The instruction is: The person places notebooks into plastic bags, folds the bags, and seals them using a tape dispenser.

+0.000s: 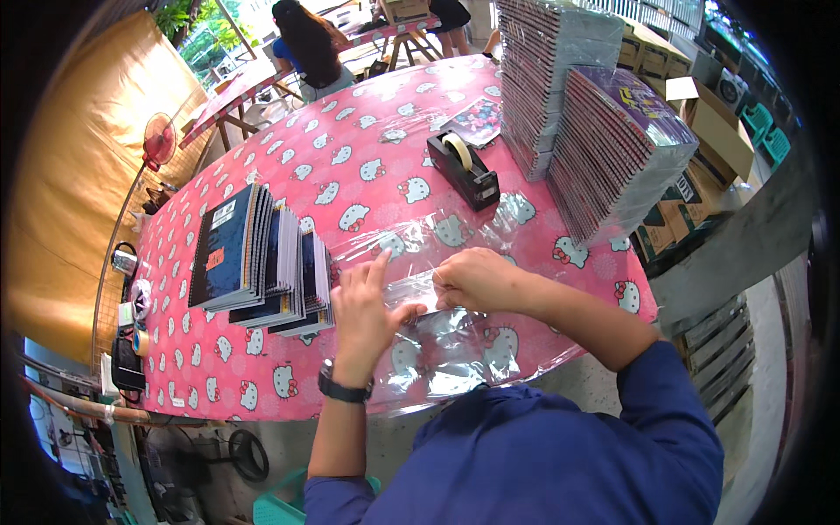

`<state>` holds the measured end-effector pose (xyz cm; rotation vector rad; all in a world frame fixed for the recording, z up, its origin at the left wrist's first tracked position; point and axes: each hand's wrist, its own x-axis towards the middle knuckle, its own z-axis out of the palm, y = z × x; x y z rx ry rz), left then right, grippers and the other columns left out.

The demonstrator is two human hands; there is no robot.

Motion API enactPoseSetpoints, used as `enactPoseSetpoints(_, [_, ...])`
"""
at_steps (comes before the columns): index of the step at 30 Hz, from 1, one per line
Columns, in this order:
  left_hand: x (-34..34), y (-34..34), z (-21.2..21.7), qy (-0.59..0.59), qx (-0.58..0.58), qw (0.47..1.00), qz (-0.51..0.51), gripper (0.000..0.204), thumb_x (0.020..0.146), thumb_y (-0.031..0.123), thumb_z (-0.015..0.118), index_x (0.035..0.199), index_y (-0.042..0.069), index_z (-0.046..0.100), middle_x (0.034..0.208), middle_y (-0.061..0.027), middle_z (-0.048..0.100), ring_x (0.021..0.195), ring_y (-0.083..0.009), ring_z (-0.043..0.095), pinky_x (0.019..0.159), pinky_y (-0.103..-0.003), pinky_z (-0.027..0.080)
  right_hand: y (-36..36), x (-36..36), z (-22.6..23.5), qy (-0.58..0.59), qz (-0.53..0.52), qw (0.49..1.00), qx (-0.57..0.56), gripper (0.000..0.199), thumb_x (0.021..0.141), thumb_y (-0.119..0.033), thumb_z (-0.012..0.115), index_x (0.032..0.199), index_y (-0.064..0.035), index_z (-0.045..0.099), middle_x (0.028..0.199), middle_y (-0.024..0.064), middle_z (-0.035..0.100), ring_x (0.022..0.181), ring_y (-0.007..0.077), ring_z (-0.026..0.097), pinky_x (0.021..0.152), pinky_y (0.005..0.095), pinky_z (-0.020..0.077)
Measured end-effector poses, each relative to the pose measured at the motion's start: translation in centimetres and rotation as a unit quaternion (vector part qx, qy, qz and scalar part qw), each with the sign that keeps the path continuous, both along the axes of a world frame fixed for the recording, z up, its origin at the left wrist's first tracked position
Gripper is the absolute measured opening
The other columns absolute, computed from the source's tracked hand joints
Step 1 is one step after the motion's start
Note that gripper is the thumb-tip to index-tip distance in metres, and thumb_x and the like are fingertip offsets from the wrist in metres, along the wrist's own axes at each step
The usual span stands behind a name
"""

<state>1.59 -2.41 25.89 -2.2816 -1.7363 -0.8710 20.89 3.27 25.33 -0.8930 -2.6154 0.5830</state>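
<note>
Clear plastic film (446,346), perhaps thin bags, lies creased and shiny on the table before me. My right hand (477,280) is closed, its fingers pinching a folded part of the film. Beside it, my left hand (363,306) is open with the fingers stretched out and the thumb pointing toward the right hand, close to the film. Just left of that hand, spiral notebooks (232,245) with dark blue covers lie in overlapping stacks. Farther off, a black tape dispenser (464,171) holds a roll of tape.
Tall stacks of plastic-wrapped spiral notebooks (604,157) stand at the right table edge, with cardboard boxes (713,131) beyond. A pink patterned cloth (289,175) covers the table. Tape and small items line its left edge. A person (306,48) sits at the back near a fan (159,140).
</note>
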Motion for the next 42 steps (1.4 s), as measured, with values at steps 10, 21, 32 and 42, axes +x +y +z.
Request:
enactPoseSetpoints(10, [-0.8,2.3,-3.4,-0.376,-0.215,0.901,-0.013,0.014,0.075,0.013,0.071,0.081,0.000,0.070,0.072,-0.0036,0.062,0.067,-0.0093,0.054,0.061,-0.024,0.042,9.3,-1.8,-2.8,-0.011,0.059,0.945,-0.321,0.027,0.077,-0.028,0.071,0.075,-0.0017,0.066,0.059,0.0036,0.058,0.056,0.0090,0.056,0.054,0.0286,0.0447])
enactPoseSetpoints(21, [0.0,2.1,-3.8,-0.364,-0.177,0.914,0.033,0.014,0.074,0.015,0.071,0.080,0.002,0.070,0.072,-0.0079,0.061,0.070,-0.0166,0.056,0.065,-0.028,0.044,26.5,7.9,-15.0,0.116,-0.448,0.870,-0.168,0.034,0.078,-0.035,0.067,0.076,-0.0014,0.069,0.070,0.0113,0.066,0.068,0.0184,0.063,0.064,0.0344,0.0471])
enactPoseSetpoints(32, [0.7,1.9,-3.2,-0.365,-0.171,0.914,0.037,0.013,0.074,0.015,0.071,0.079,0.003,0.070,0.069,-0.0066,0.059,0.072,-0.0171,0.054,0.066,-0.029,0.042,18.3,9.4,-19.3,0.409,-0.320,0.719,-0.462,0.023,0.086,-0.024,0.063,0.076,-0.0030,0.062,0.060,0.0001,0.055,0.052,0.0104,0.049,0.049,0.0252,0.0391])
enactPoseSetpoints(42, [-0.6,1.6,-3.8,-0.361,-0.168,0.916,0.037,0.018,0.074,0.019,0.072,0.080,0.003,0.070,0.071,-0.0053,0.059,0.073,-0.0160,0.054,0.067,-0.029,0.042,11.0,-2.8,4.6,-0.018,0.329,0.885,-0.329,0.035,0.082,-0.032,0.068,0.068,-0.0014,0.058,0.059,-0.0018,0.051,0.051,0.0100,0.046,0.046,0.0257,0.0357])
